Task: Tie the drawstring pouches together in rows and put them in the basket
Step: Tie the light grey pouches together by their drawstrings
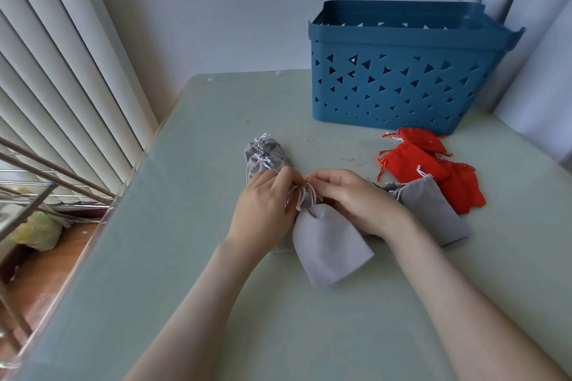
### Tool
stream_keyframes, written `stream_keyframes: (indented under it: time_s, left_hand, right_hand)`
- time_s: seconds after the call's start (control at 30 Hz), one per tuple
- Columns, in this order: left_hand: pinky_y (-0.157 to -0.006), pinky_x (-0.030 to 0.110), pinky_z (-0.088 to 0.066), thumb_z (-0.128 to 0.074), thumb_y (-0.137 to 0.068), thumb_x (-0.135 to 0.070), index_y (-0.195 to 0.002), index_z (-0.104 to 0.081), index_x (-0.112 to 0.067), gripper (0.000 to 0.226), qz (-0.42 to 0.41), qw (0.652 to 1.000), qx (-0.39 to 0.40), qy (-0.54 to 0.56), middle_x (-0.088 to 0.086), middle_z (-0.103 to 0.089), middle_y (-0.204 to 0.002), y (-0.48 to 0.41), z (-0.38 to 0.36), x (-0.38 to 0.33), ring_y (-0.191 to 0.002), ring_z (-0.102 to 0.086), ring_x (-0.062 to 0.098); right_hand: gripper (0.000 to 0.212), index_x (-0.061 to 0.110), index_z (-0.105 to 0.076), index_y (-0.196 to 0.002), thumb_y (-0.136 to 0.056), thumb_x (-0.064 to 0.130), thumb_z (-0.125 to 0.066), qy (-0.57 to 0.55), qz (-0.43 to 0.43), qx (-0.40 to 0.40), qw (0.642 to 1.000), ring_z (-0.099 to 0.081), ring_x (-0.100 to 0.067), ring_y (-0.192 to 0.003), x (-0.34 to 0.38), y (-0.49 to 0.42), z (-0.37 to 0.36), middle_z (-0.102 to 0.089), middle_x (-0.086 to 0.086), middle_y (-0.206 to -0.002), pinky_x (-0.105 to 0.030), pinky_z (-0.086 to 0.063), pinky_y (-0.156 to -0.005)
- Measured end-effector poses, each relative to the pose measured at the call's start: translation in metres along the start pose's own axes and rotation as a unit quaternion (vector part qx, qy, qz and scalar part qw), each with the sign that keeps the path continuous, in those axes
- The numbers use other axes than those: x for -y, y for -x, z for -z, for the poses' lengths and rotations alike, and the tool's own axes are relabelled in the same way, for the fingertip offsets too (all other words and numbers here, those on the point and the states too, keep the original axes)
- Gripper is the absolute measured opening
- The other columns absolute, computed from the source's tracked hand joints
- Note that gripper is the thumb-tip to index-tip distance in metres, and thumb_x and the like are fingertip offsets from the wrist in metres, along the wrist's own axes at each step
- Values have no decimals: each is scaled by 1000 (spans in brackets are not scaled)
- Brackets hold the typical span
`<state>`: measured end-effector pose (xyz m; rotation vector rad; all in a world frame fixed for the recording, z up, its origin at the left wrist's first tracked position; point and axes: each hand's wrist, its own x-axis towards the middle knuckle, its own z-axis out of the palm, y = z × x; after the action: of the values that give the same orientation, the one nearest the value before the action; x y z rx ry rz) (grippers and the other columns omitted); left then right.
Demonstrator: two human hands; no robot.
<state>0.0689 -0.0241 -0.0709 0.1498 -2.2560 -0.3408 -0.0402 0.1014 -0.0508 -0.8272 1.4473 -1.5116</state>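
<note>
A grey drawstring pouch [331,244] lies on the table in front of me, its gathered neck between my hands. My left hand [263,204] and my right hand [353,198] both pinch the white drawstrings [305,193] at that neck. Part of a further grey pouch shows under my left hand. Beyond my left hand, two grey pouches [266,155] lie joined by their strings. Another grey pouch [433,210] lies to the right of my right wrist. Several red pouches [433,164] are piled at the right. The blue basket [399,71] stands at the back right.
The pale green table [216,288] ends on the left at a transparent edge, with the floor and a metal rack [46,182] below. White vertical blinds [62,71] hang at the left, and curtains [541,40] stand behind the basket.
</note>
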Motion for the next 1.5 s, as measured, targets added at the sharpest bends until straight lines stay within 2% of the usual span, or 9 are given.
stream_keyframes:
  time_s: [0.17,0.37,0.47,0.7,0.87,0.97,1.07,1.27,1.5]
  left_hand:
    - [-61,23,-33,-49,-90,-29,-82,-61,-8,25,30,999,16,9,7,-58,-68,2,-2,4,-64,-49,21]
    - [-57,35,-42,-31,-97,-34,-82,-50,-11,33,179,979,-18,91,0,-66,-73,0,6,-1,-65,-58,24]
    - [-54,19,-38,-35,-101,-26,-73,-46,-18,31,252,952,-68,157,-10,-59,-58,-3,15,-7,-54,-52,5]
    - [-48,14,-32,-40,-101,-19,-62,-43,-9,41,331,909,-99,232,-8,-45,-47,-6,16,-15,-45,-41,5]
    - [-50,20,-34,-42,-101,-22,-58,-41,-15,44,295,917,-51,262,-9,-46,-43,-5,15,-17,-44,-41,6]
    - [-51,21,-36,-44,-99,-26,-59,-44,-21,40,265,919,-19,291,-11,-48,-47,-7,15,-20,-47,-43,8]
    - [-51,24,-36,-46,-94,-31,-57,-48,-24,37,261,909,-3,326,-12,-48,-48,-10,19,-25,-49,-44,9]
    - [-51,18,-38,-52,-97,-11,-73,-53,-11,24,282,860,-22,425,-8,-48,-54,-14,26,-26,-50,-42,9]
    - [-65,24,-48,-54,-93,-8,-84,-57,-7,9,319,797,24,512,-1,-60,-64,-16,21,-15,-61,-56,13]
  right_hand:
    - [5,17,-68,-87,-84,20,-66,55,12,-36,998,-52,-23,-84,-5,-3,3,-64,-9,-85,-33,-36,-74]
    - [25,14,-60,-73,-93,1,-53,131,26,-198,971,-49,-12,-64,0,-3,14,-61,-3,-70,-18,-38,-58]
    - [25,10,-59,-72,-94,1,-51,88,25,-253,963,-41,-12,-56,2,-3,24,-55,-4,-66,-18,-34,-49]
    - [25,15,-63,-73,-93,3,-53,143,35,-299,943,-46,-15,-61,-2,-7,27,-61,-5,-71,-25,-37,-54]
    - [22,34,-64,-103,-94,16,-56,217,135,-231,939,-51,12,-91,10,4,17,-61,25,-103,-6,-36,-80]
    - [23,38,-64,-106,-92,21,-60,271,182,-158,932,-46,7,-114,14,8,0,-61,22,-111,-9,-31,-97]
    - [16,34,-69,-95,-90,19,-63,264,154,-96,947,-55,5,-102,14,8,-15,-66,7,-101,-8,-35,-88]
    - [19,19,-65,-77,-92,10,-57,145,146,-6,979,-56,-4,-66,22,18,-16,-63,8,-66,-13,-41,-68]
    - [17,17,-63,-80,-94,12,-55,141,83,12,986,-54,-11,-64,17,14,-13,-61,-5,-65,-19,-41,-66]
